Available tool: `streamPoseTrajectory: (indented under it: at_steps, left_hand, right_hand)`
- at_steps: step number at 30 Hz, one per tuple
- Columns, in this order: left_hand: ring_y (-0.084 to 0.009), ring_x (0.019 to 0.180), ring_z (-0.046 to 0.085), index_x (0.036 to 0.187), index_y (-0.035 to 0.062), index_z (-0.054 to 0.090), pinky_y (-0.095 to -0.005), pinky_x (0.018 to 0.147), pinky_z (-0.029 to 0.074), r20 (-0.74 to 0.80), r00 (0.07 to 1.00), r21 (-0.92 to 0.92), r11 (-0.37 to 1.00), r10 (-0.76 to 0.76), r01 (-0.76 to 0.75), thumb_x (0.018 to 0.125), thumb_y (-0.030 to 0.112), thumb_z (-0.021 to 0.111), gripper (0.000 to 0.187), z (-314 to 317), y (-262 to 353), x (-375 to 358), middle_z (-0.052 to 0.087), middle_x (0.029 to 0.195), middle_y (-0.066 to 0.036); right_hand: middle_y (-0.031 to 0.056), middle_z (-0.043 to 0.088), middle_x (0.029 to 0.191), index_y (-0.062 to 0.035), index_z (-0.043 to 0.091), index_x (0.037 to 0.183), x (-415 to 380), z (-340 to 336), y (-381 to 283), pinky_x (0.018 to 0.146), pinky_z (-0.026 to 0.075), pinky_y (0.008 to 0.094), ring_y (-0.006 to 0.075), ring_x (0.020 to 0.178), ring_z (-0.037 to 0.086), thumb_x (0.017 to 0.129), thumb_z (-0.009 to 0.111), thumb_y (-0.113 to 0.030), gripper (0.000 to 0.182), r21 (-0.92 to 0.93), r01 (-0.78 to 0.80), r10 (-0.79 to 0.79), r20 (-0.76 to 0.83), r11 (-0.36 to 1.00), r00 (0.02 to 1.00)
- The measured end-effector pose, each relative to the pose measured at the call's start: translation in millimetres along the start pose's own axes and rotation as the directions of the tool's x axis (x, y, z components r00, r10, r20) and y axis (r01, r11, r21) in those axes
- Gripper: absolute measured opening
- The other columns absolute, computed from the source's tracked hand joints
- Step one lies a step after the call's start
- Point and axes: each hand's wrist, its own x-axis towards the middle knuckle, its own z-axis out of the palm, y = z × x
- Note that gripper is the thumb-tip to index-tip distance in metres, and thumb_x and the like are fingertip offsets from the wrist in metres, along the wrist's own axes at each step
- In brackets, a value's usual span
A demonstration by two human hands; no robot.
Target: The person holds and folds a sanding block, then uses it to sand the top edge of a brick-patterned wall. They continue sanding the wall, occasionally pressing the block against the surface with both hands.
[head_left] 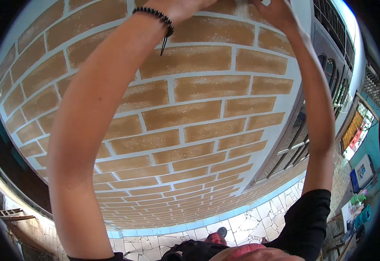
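Both arms raised against painted brick wall (190,113). Left hand (179,6) and right hand (277,11) cut by frame top; grip cannot be told. Wall likely rigid, rough, fixed: no hold, press flat.

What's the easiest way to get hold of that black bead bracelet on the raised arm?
Pinch the loose cord tail that hangs below the bead bracelet, coming from underneath, on the side away from the painted wall. The beads seem to sit snug against the wrist below the left hand, leaving little for a grip, while the tail dangles free.
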Motion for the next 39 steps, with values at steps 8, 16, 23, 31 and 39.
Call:
streamPoseTrajectory:
  at_steps: [8, 16, 23, 31, 39]
  left_hand:
    - [-0.0419, 0.156, 0.015, 0.158, -0.0045, 0.027, -0.0473, 0.13, 0.014, 0.073, 0.991, -0.01, 0.994, -0.11, 0.111, 0.102, 0.042, 0.051, 0.077, -9, 30, -32, 0.015, 0.166, -0.032]
    - [-0.041, 0.157, 0.009, 0.16, -0.0077, 0.014, -0.0475, 0.13, 0.009, 0.221, 0.964, 0.101, 0.987, -0.148, 0.129, 0.098, 0.038, 0.052, 0.085, -3, 30, -21, 0.007, 0.168, -0.03]
    - [-0.0455, 0.155, 0.014, 0.162, -0.0011, 0.02, -0.0521, 0.129, 0.014, 0.349, 0.921, 0.124, 0.983, -0.174, 0.139, 0.091, 0.036, 0.057, 0.088, -28, 51, -8, 0.012, 0.169, -0.027]
    - [-0.0492, 0.155, 0.012, 0.163, 0.0025, 0.022, -0.0552, 0.128, 0.012, 0.41, 0.884, 0.152, 0.973, -0.223, 0.175, 0.09, 0.034, 0.059, 0.088, -26, 60, 3, 0.013, 0.167, -0.032]
    - [-0.0481, 0.156, 0.009, 0.163, 0.0043, 0.021, -0.0533, 0.129, 0.009, 0.389, 0.89, 0.157, 0.969, -0.24, 0.193, 0.093, 0.035, 0.058, 0.085, -18, 57, 3, 0.009, 0.168, -0.03]
  right_hand:
    - [0.0281, 0.022, 0.166, 0.0018, 0.027, 0.159, -21, 13, -32, 0.126, 0.016, 0.0537, 0.0414, 0.155, 0.021, 0.104, 0.043, -0.057, 0.082, -0.006, -0.229, 0.229, 0.087, 0.973, 0.97]
    - [0.0313, 0.011, 0.167, -0.0093, 0.015, 0.165, -24, 25, -47, 0.124, 0.012, 0.0623, 0.0467, 0.155, 0.015, 0.103, 0.04, -0.06, 0.084, 0.008, -0.308, 0.307, 0.056, 0.951, 0.95]
    - [0.034, 0.008, 0.167, -0.017, 0.017, 0.165, -24, 9, -56, 0.122, 0.015, 0.0668, 0.05, 0.154, 0.013, 0.102, 0.039, -0.065, 0.083, 0.041, -0.313, 0.307, 0.12, 0.949, 0.944]
    - [0.0312, 0.007, 0.168, -0.0126, 0.022, 0.164, -26, 40, -53, 0.122, 0.014, 0.0674, 0.0461, 0.156, 0.009, 0.101, 0.043, -0.065, 0.085, 0.008, -0.285, 0.285, -0.055, 0.959, 0.957]
    - [0.015, 0.013, 0.172, -0.0117, 0.025, 0.163, -32, 38, -60, 0.125, 0.011, 0.0609, 0.0336, 0.159, 0.01, 0.1, 0.046, -0.059, 0.082, 0.013, -0.249, 0.25, -0.063, 0.968, 0.966]
